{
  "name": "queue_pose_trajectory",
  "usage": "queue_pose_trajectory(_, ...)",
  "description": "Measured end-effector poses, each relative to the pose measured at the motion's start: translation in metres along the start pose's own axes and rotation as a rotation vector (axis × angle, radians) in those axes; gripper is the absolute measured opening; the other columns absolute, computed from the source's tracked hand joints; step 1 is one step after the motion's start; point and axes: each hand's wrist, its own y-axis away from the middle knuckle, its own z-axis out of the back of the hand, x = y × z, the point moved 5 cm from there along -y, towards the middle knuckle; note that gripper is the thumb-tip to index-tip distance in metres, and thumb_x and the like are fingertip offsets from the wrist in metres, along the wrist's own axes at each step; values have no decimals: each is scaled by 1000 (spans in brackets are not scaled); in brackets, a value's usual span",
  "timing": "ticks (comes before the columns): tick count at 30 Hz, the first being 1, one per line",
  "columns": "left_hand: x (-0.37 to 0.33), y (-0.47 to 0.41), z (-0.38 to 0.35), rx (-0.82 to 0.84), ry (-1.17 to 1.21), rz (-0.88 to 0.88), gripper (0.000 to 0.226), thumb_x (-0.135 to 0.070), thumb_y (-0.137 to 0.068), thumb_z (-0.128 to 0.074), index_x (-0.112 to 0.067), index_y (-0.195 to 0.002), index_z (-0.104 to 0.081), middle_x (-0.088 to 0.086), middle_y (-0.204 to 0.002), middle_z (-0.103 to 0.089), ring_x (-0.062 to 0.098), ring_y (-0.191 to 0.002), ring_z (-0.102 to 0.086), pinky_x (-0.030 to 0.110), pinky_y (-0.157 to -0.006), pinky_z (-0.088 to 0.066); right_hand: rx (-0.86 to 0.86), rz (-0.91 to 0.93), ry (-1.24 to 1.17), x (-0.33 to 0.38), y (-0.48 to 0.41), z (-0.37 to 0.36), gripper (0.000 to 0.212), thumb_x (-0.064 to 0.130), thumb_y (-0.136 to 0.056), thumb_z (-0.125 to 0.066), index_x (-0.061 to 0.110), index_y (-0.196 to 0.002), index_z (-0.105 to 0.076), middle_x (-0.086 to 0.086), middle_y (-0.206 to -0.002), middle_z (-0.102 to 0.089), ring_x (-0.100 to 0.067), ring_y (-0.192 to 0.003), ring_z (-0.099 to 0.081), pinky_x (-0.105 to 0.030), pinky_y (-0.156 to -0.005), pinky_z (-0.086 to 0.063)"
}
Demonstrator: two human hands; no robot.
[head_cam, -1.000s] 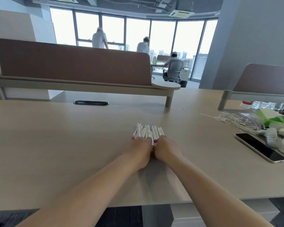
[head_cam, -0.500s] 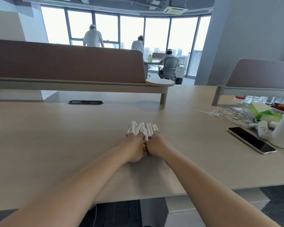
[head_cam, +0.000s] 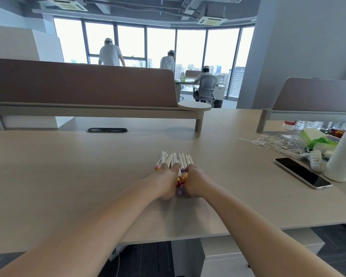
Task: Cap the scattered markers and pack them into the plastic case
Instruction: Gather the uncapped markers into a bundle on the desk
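Note:
Several white markers (head_cam: 175,159) with coloured ends lie bunched side by side on the beige table (head_cam: 68,176), pointing away from me. My left hand (head_cam: 166,180) and my right hand (head_cam: 194,180) sit side by side on the near ends of the bunch, fingers curled over the markers. Orange, yellow and purple marker ends (head_cam: 181,179) show in the gap between the two hands. No plastic case is in view.
A black phone (head_cam: 303,172) lies at the right, beside a white roll (head_cam: 343,156), tangled white cables (head_cam: 278,142) and a green packet (head_cam: 316,137). A brown desk divider (head_cam: 84,84) stands at the back. People work near the far windows.
The hands have parted slightly over the marker bunch, so coloured ends now show between them. The camera has shifted a little.

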Motion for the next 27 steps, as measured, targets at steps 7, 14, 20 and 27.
queue_pose_trajectory(7,3,6,3,-94,-2,-38,64,-29,-83,-62,-24,-140,-33,13,-129,-41,38,-115,-52,47,-92,-48,-76,55,42,-5,2,1,65,27,-72,-79,19,-127,-46,-12,-119,-55,-32,-101,-61,-37,-86,-53)
queue_pose_trajectory(14,7,13,11,-156,56,-34,63,-29,-80,-65,-27,-140,-45,9,-131,-47,29,-121,-51,34,-94,-47,-58,72,141,-7,2,1,55,26,-81,-69,26,-132,-47,-12,-125,-48,-30,-105,-59,-34,-90,-51)
queue_pose_trajectory(20,8,23,21,-231,114,-11,45,-36,-87,-60,-22,-129,-54,10,-126,-50,29,-115,-52,32,-85,-41,-49,83,170,-7,1,1,55,24,-85,-62,30,-137,-45,-10,-127,-51,-30,-107,-59,-35,-88,-52)
queue_pose_trajectory(27,4,28,24,-221,138,-19,42,-38,-86,-62,-19,-122,-58,11,-123,-51,29,-111,-54,34,-85,-45,-22,75,317,-10,1,-1,51,26,-93,-55,30,-140,-39,-11,-128,-39,-32,-106,-59,-43,-90,-53)
